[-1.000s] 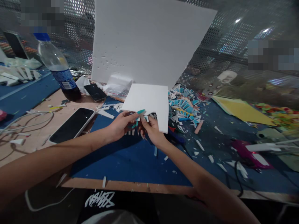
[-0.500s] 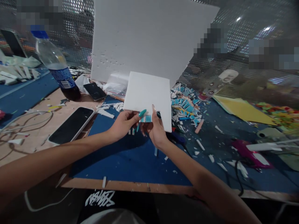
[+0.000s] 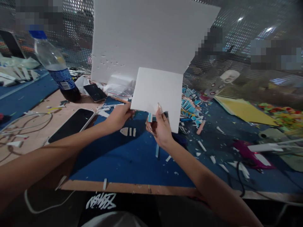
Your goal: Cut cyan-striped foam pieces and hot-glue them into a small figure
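Observation:
My right hand grips a square white board at its lower edge, thumb on the face and the other fingers partly behind. A small light-blue and white strip sits at that edge beside the fingers. My left hand is left of the board's lower left corner; its fingertips are turned away and partly hidden, so what they hold cannot be made out. Small white cut pieces lie on the blue mat below the board.
A large white panel stands behind. At the left are a bottle and two phones. Blue and white scraps, yellow sheets and a magenta tool lie at the right.
The board has shifted right with my right hand. My left hand has drawn back from the blue strip to the left, uncovering the white cut pieces on the mat.

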Available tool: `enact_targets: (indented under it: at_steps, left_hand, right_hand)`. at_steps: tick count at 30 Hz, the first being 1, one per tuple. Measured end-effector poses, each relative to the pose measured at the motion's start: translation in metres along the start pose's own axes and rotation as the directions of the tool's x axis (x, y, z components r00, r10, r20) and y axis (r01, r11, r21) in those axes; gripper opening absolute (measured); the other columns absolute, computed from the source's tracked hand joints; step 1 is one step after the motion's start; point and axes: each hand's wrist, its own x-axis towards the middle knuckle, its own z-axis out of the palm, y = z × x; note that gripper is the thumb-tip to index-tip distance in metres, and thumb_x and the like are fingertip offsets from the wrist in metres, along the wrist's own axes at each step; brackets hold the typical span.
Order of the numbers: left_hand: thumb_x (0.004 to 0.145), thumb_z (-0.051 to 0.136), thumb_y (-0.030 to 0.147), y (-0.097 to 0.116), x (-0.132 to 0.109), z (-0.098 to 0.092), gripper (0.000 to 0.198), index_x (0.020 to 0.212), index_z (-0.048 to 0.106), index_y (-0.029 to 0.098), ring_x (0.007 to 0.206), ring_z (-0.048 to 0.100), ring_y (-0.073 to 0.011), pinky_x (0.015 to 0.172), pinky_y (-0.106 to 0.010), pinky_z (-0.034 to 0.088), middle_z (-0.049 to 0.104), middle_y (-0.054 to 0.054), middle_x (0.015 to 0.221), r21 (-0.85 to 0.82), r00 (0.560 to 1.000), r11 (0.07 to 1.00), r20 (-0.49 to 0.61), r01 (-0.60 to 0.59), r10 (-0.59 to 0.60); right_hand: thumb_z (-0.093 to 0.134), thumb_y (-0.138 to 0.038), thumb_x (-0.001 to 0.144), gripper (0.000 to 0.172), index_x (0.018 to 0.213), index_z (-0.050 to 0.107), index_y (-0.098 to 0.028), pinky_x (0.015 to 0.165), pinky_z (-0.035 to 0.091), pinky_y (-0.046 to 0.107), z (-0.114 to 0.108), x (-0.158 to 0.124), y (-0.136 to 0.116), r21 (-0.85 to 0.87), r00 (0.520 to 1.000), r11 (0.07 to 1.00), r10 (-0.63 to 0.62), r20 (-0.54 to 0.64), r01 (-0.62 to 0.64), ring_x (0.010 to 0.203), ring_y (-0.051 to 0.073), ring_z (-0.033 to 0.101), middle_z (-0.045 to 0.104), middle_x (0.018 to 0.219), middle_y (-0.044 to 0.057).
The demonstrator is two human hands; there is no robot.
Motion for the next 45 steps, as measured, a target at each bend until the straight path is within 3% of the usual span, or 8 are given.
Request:
enact_targets:
  at_steps: [3, 6, 11, 13, 17, 24, 31, 45]
  left_hand:
    - [0.069, 0.057, 0.005, -0.002, 0.004, -0.006, 0.024, 0.088, 0.058, 0.019, 0.084, 0.051, -0.0238, 0.081, -0.035, 0.038, 0.055, -0.006, 0.084, 0.076, 0.993, 0.997, -0.116, -0.008, 0.017]
    - [0.067, 0.056, 0.004, 0.005, -0.002, -0.003, 0.030, 0.093, 0.056, 0.019, 0.101, 0.044, -0.0289, 0.093, -0.042, 0.031, 0.050, -0.008, 0.095, 0.106, 0.990, 0.994, -0.140, -0.012, 0.027]
    - [0.073, 0.057, 0.019, 0.023, -0.018, 0.010, 0.001, 0.073, 0.058, 0.018, 0.066, 0.047, -0.0186, 0.071, -0.035, 0.042, 0.053, -0.001, 0.069, 0.010, 0.992, 1.000, 0.130, -0.004, 0.003]
    - [0.078, 0.053, 0.027, 0.027, -0.021, 0.013, 0.012, 0.073, 0.059, 0.018, 0.066, 0.049, -0.0177, 0.069, -0.032, 0.043, 0.056, -0.002, 0.070, -0.071, 0.978, 0.997, 0.204, -0.022, 0.036]
    - [0.084, 0.045, 0.032, 0.032, -0.026, 0.017, 0.020, 0.085, 0.059, 0.017, 0.080, 0.053, -0.0186, 0.075, -0.030, 0.044, 0.061, -0.006, 0.086, -0.217, 0.978, 0.974, 0.183, -0.060, 0.101]
    - [0.083, 0.050, 0.035, 0.035, -0.029, 0.019, 0.021, 0.077, 0.062, 0.020, 0.078, 0.057, -0.0193, 0.075, -0.030, 0.048, 0.063, -0.005, 0.078, -0.334, 0.976, 0.941, 0.177, -0.062, 0.127]
    - [0.084, 0.052, 0.034, 0.028, -0.028, 0.021, 0.023, 0.071, 0.065, 0.021, 0.072, 0.058, -0.0166, 0.074, -0.029, 0.049, 0.063, -0.003, 0.074, -0.393, 0.970, 0.919, 0.205, -0.040, 0.130]
    - [0.082, 0.055, 0.036, 0.027, -0.027, 0.022, 0.023, 0.086, 0.069, 0.018, 0.078, 0.062, -0.0186, 0.076, -0.031, 0.050, 0.067, -0.006, 0.079, -0.483, 0.965, 0.875, 0.243, 0.028, 0.103]
  right_hand:
    - [0.057, -0.064, 0.077, 0.048, 0.109, 0.051, -0.028, 0.037, 0.024, 0.026, 0.000, 0.001, 0.001, -0.017, 1.000, 1.000, -0.005, 0.000, 0.005, 0.036, 0.009, 0.034, 0.041, 0.048, -0.008]
    - [0.061, -0.065, 0.073, 0.045, 0.093, 0.050, -0.027, 0.039, 0.024, 0.024, 0.002, 0.002, 0.000, 0.055, 0.999, 0.998, 0.013, 0.029, -0.015, 0.038, 0.008, 0.033, 0.041, 0.050, -0.008]
    - [0.055, -0.071, 0.074, 0.049, 0.071, 0.048, -0.022, 0.039, 0.027, 0.024, 0.003, 0.002, -0.008, 0.095, 0.982, 0.987, 0.118, 0.145, -0.132, 0.037, 0.007, 0.030, 0.040, 0.048, -0.006]
    - [0.054, -0.071, 0.074, 0.049, 0.076, 0.052, -0.022, 0.039, 0.030, 0.024, 0.004, 0.001, -0.009, 0.105, 0.981, 0.981, 0.151, 0.119, -0.164, 0.036, 0.007, 0.031, 0.045, 0.049, -0.006]
    - [0.057, -0.069, 0.074, 0.048, 0.087, 0.054, -0.023, 0.037, 0.026, 0.021, 0.006, -0.002, -0.008, 0.153, 0.971, 0.962, 0.211, 0.115, -0.227, 0.032, 0.006, 0.030, 0.047, 0.046, -0.008]
    - [0.060, -0.069, 0.071, 0.051, 0.091, 0.057, -0.022, 0.043, 0.039, 0.024, 0.003, -0.003, -0.004, 0.139, 0.966, 0.958, 0.237, 0.105, -0.250, 0.036, 0.007, 0.038, 0.053, 0.051, -0.007]
    - [0.066, -0.073, 0.059, 0.071, 0.110, 0.054, -0.025, 0.044, 0.041, 0.028, 0.003, -0.004, 0.000, 0.081, 0.973, 0.971, 0.217, 0.077, -0.224, 0.044, 0.012, 0.048, 0.061, 0.064, -0.002]
    - [0.067, -0.067, 0.064, 0.056, 0.102, 0.055, -0.028, 0.044, 0.044, 0.027, 0.003, -0.002, 0.005, 0.102, 0.987, 0.982, 0.152, 0.057, -0.157, 0.070, 0.020, 0.063, 0.067, 0.084, 0.002]
